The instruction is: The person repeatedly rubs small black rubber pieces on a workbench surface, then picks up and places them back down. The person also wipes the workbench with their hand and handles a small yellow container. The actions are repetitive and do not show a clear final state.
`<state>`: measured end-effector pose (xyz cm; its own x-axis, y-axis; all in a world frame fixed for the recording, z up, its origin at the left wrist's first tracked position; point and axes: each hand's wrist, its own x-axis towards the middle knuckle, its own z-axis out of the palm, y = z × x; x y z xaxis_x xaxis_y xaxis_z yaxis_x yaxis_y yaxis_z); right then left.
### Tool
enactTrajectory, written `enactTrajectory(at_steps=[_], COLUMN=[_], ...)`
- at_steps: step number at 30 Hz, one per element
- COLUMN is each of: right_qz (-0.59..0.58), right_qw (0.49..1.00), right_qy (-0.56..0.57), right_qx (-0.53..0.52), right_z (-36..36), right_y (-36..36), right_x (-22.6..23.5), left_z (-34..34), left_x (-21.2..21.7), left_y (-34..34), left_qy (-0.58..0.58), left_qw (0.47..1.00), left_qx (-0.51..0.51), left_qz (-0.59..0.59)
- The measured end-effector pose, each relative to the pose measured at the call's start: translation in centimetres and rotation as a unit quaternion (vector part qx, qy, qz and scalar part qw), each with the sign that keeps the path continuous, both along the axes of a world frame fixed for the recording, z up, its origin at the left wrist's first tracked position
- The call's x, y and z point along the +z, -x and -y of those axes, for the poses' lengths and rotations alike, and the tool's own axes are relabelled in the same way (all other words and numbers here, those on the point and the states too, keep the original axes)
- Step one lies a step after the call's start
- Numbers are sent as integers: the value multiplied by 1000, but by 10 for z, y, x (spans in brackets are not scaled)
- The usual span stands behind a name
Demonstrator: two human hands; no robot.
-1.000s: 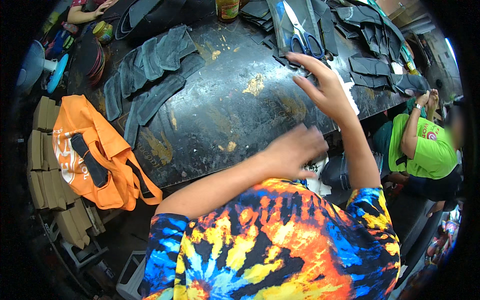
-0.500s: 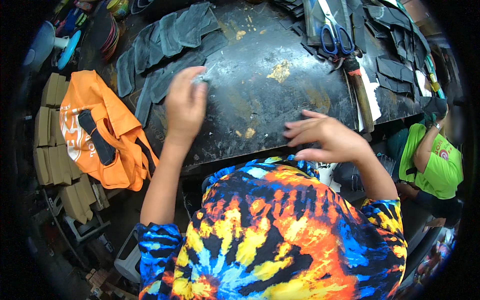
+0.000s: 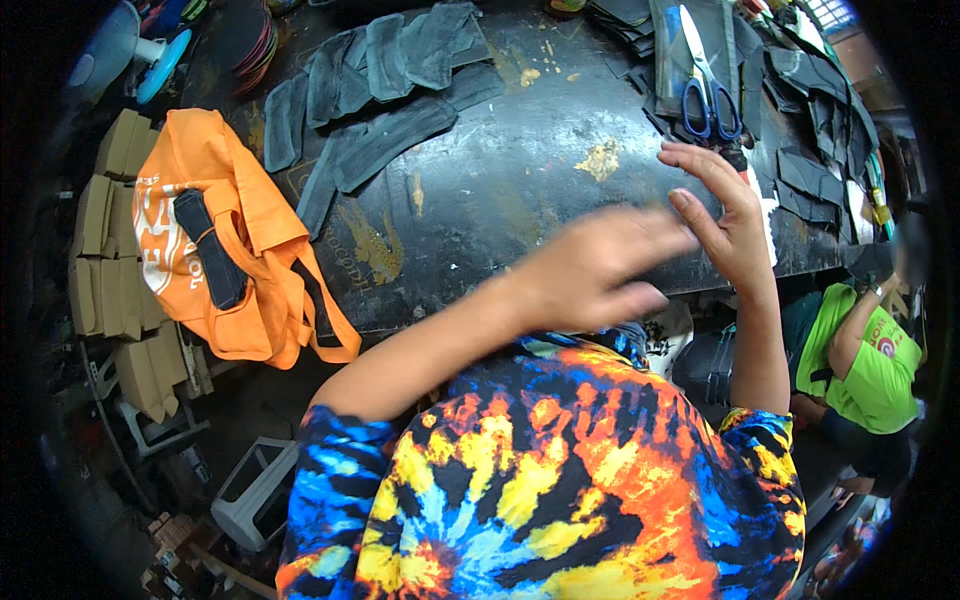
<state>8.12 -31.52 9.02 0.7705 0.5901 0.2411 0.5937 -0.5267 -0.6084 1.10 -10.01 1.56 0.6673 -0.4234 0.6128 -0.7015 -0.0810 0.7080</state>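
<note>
**Risk: bare hands close to scissors on a crowded tabletop**

Both hands sit over the bare middle-right of the dark tabletop [image 3: 520, 190]. Neither grips anything. Left hand [image 3: 590, 270] is motion-blurred, fingers spread loose, over the near edge; probably empty, blur makes that hard to confirm. Right hand [image 3: 725, 215] is open, fingers extended, just short of the blue-handled scissors [image 3: 705, 85], which lie on a dark strip at the far right, blades pointing away from the person.

Failure modes I see:
- Right hand is near the scissors; a fast reach could knock them or catch the blades.
- Dark rubber-like cut pieces [image 3: 385, 90] are piled at the far left of the tabletop, more at the right rim [image 3: 810, 170]. A wide left-arm sweep could scatter them or push some off.
- Orange bag [image 3: 215, 240] droops over the left edge, straps hanging; an elbow could snag a strap and drag it down.
- A person in a green shirt [image 3: 870, 360] sits close on the right, so anything sliding off that side lands there.
</note>
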Motion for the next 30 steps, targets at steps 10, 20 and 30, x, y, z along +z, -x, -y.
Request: enactTrajectory(at_steps=[10,20,30], right_qz=[28,56,233], right_qw=[999,993,953], right_qy=[-35,-77,192], right_qx=[20,-67,-19], right_z=[-29,-17,-123], right_y=[-25,-43,-134], right_x=[-34,-44,-99], left_z=[45,-29,-26], left_x=[-27,9,-19], left_y=[15,-40,-31], left_qy=[-152,64,52], left_qw=[979,983,973], left_qx=[-118,97,213], left_qz=[-70,-144,-70])
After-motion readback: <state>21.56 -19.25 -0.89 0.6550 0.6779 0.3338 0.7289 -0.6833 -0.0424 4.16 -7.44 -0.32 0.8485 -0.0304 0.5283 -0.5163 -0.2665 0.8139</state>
